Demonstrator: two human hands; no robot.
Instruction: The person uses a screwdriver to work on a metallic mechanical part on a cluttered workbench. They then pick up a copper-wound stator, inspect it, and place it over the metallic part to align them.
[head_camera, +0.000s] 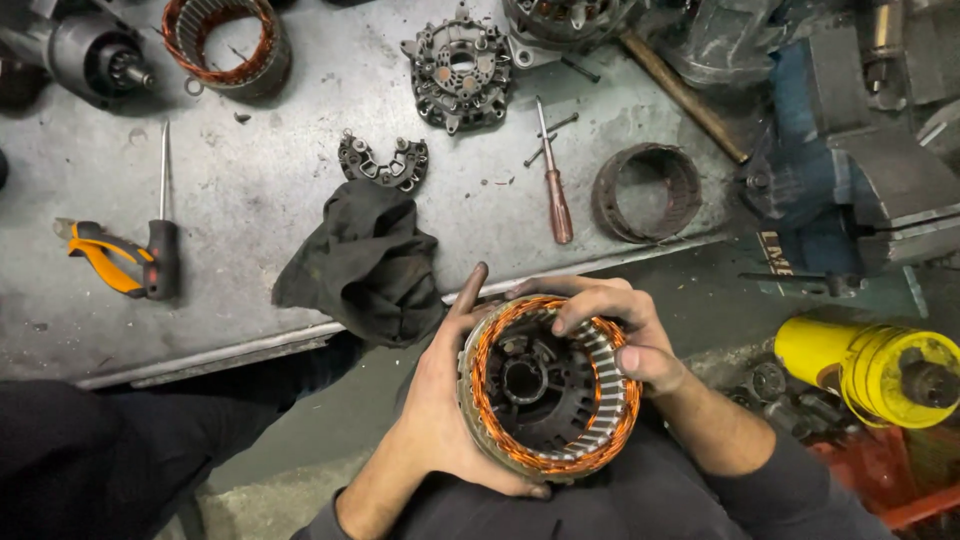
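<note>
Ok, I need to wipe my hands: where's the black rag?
In the head view the black rag lies at the metal bench's front edge, left of centre, below the horseshoe-shaped part and just above the left hand.

Seen from a single head-worn camera, looking steeply down and close over both hands at lower centre of frame; grey metal workbench (250, 200) filling the upper left, blue vise (850, 170) crowding the upper right.
</note>
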